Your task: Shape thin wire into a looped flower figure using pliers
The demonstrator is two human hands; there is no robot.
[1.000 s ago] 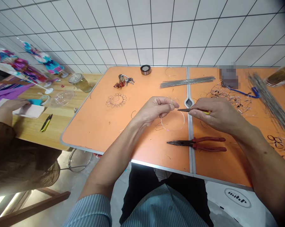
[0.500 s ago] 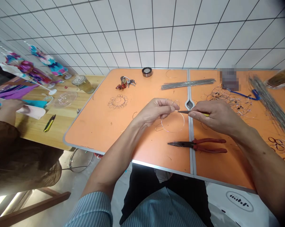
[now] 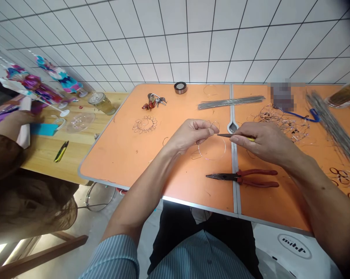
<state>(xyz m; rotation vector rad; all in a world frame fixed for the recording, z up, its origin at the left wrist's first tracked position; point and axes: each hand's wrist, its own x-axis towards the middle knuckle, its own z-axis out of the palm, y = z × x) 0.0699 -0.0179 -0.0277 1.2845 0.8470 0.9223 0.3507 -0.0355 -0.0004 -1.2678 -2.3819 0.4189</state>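
Observation:
My left hand (image 3: 191,135) pinches a thin silvery wire (image 3: 212,149) that curves down into a loose ring on the orange tabletop. My right hand (image 3: 263,141) grips a slim tool with a yellow handle (image 3: 249,138), and its dark metal shaft points at the wire in my left fingers. The tip nearly meets those fingers. Below my right hand lie red-handled needle-nose pliers (image 3: 241,178), untouched.
The orange folding table (image 3: 119,162) holds a wire flower (image 3: 144,124), keys (image 3: 153,101), a tape roll (image 3: 180,87), steel rod bundles (image 3: 230,102) and wire scraps (image 3: 282,122). At left, a co-worker's hand (image 3: 21,120) works at a wooden table (image 3: 44,159).
My hands have shifted only slightly, with the wire ring turning a little under my left hand. The co-worker's hand has moved up and to the left, lifting the pale sheet on end.

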